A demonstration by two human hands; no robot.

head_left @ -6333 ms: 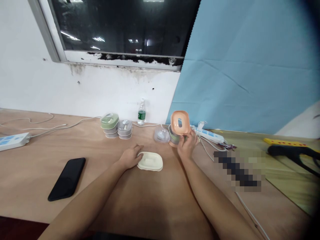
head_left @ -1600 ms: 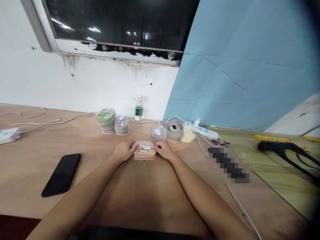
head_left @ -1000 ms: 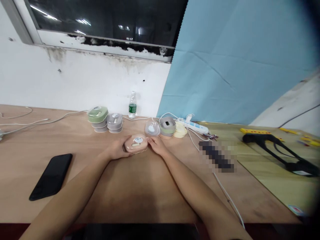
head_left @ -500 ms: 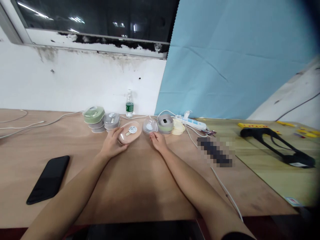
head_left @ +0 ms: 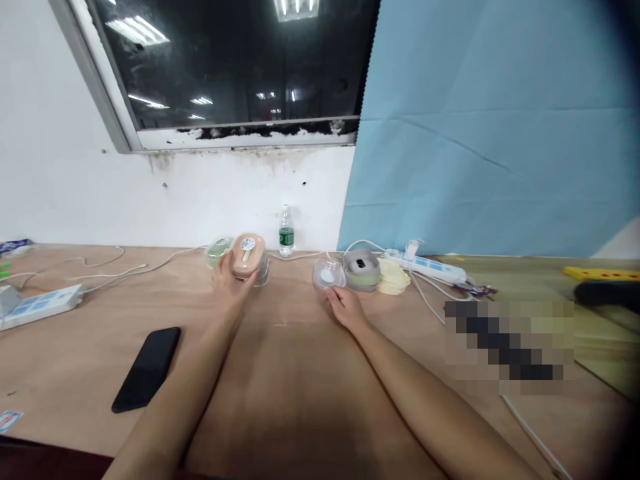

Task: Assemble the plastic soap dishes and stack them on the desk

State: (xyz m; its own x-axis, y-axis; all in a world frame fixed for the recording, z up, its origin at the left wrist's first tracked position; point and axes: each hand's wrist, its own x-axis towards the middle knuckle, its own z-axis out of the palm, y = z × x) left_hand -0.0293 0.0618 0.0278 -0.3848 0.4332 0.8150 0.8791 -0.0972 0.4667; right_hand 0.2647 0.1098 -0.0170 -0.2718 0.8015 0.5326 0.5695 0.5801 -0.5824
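Observation:
My left hand [head_left: 233, 283] is wrapped round a pink oval box [head_left: 254, 257] with a clear lid and a round label on top. This box sits over a grey box [head_left: 263, 275], of which only the lower edge shows. Just left and behind stands a green lidded box [head_left: 219, 249], partly hidden by my fingers. At the centre right, my right hand [head_left: 345, 307] pinches the near rim of a clear plastic lid [head_left: 327, 272]. Beside that lid are a grey and green stack of open boxes [head_left: 362, 270] and several pale yellow pieces [head_left: 393, 277].
A water bottle [head_left: 286, 233] stands against the wall. A black phone [head_left: 147, 369] lies near my left forearm. Power strips [head_left: 430, 268] and white cables run along the back and left. A blurred-out dark object [head_left: 510, 347] lies at right.
My left hand has carried the pink box left and back, over the grey box. The right hand stays at the clear lid. The view has turned left and up.

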